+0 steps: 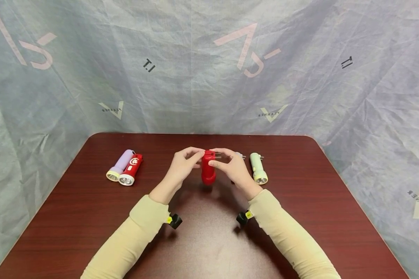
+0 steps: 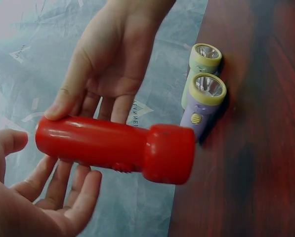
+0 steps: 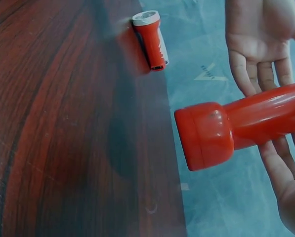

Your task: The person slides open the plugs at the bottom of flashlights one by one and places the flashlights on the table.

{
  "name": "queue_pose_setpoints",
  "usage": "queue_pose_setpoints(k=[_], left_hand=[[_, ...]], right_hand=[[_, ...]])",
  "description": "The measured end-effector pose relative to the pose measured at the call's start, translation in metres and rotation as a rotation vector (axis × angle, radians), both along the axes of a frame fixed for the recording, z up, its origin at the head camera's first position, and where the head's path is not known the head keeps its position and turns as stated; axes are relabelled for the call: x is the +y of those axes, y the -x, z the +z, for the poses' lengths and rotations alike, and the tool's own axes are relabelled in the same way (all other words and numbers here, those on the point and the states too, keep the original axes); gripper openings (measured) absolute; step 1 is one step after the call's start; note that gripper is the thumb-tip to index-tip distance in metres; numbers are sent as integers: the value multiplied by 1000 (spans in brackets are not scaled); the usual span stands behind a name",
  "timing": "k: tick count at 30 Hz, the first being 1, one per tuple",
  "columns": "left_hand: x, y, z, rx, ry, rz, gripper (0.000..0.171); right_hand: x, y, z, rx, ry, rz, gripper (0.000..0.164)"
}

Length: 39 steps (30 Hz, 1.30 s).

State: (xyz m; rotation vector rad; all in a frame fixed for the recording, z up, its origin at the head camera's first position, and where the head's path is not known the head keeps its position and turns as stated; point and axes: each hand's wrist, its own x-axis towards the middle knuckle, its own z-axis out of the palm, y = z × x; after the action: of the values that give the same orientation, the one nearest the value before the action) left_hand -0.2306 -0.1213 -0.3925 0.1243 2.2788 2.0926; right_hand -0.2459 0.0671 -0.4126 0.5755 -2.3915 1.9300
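A red flashlight (image 1: 208, 172) hangs above the table in front of me, head end downward, with metal plug prongs (image 1: 218, 157) sticking out to the right near its top. My right hand (image 1: 236, 169) pinches it near the tail end, thumb on the near side and fingers behind. On the other side is my left hand (image 1: 181, 166); in the left wrist view its fingers (image 2: 86, 197) spread loosely beside the body, and its thumb stands slightly off the tail end. The flashlight's lens faces away from the head view and is hidden.
On the left of the brown table (image 1: 90, 217) lie a lavender flashlight (image 1: 123, 161) and a red-and-white one (image 1: 131, 169), side by side. At the right lie a pale green flashlight (image 1: 257, 166) and another lavender one (image 2: 199, 111), mostly behind my right hand in the head view.
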Motion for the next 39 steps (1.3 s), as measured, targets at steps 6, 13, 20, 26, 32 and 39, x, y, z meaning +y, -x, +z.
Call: queue_pose_setpoints(k=[6,13,20,26,32,39], left_hand=[[-3,-1,-8,78,-42,-32,26],[-7,2,-20,206,-24,-80,30],[-6,3,-30,283,-11,-112,38],[-3,3,-32,286,-2,-105,42],[-2,5,-32,232,-12,-114,44],[0,3,-29,195,-15,-101,43]], right_hand=[[1,2,2,-31,31,-12,40],[0,3,4,-80,100,5,39],[-2,4,6,-146,215,25,38],[-3,2,6,-177,237,13,39],[-2,1,4,-208,256,15,40],[-2,1,1,-214,263,16,39]])
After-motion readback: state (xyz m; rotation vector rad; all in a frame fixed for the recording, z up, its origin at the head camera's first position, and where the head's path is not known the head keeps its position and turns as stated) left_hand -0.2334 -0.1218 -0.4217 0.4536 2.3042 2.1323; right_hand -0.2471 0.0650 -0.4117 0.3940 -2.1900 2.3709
